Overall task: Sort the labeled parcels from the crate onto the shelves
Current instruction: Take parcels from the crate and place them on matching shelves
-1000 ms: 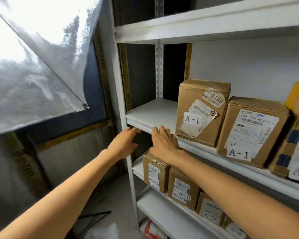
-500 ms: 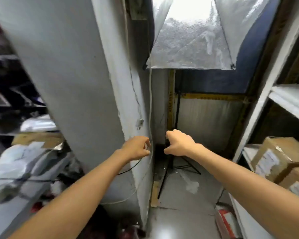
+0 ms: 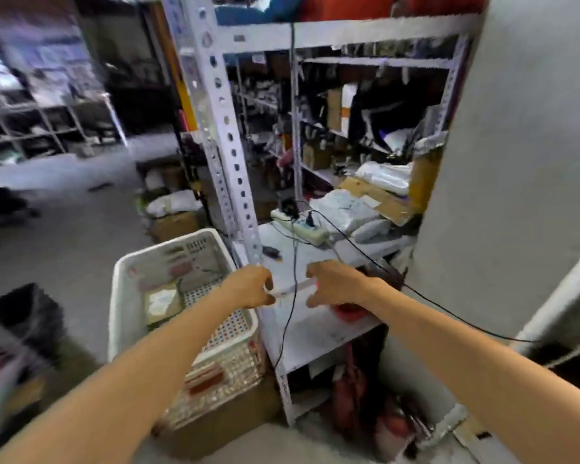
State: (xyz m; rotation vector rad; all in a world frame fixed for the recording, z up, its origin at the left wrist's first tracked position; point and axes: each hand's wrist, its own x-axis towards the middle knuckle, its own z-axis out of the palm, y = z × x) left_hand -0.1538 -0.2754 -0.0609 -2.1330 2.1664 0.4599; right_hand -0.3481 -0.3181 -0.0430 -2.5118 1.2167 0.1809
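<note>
Head view: a person's bare arms stretch forward, the left hand point(image 3: 252, 287) loosely curled and the right hand point(image 3: 338, 284) with fingers bent and spread. Both hands hold nothing and hover at the front edge of a low white shelf point(image 3: 315, 333). Just left, a white plastic crate point(image 3: 125, 296) sits on a cardboard box point(image 3: 221, 420), with one labelled parcel point(image 3: 161, 301) inside. Farther back, a power strip point(image 3: 302, 228) and black cable point(image 3: 290, 313) lie on the shelf beside a perforated upright point(image 3: 215, 128). Cluttered racks point(image 3: 365, 128) blur beyond.
</note>
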